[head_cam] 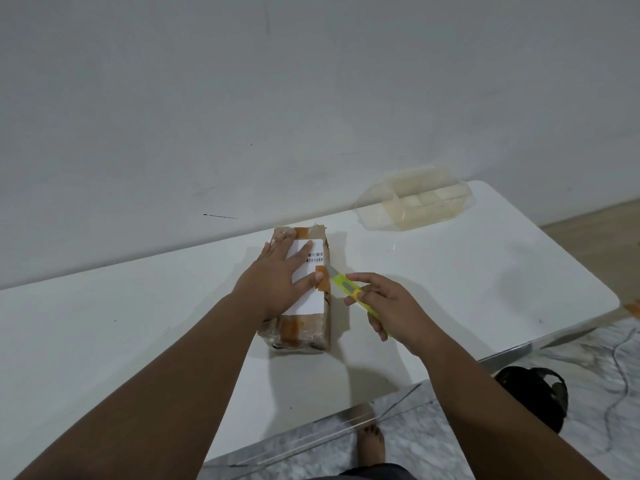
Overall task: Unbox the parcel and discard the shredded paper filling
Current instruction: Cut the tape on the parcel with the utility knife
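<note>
A brown cardboard parcel (304, 329) wrapped in clear and orange tape lies on the white table (138, 323), with a white barcode label on top. My left hand (280, 275) lies flat on the label, fingers spread, pressing the parcel down. My right hand (388, 306) grips a yellow-green utility knife (346, 282). Its blade touches the parcel's upper right edge, beside an orange tape patch. The parcel is closed, so its contents are hidden.
A clear plastic container (415, 206) with compartments sits at the table's far right, near the wall. A black object (533, 396) rests on the marble floor under the table's right edge. My bare foot (370, 441) shows below the near edge.
</note>
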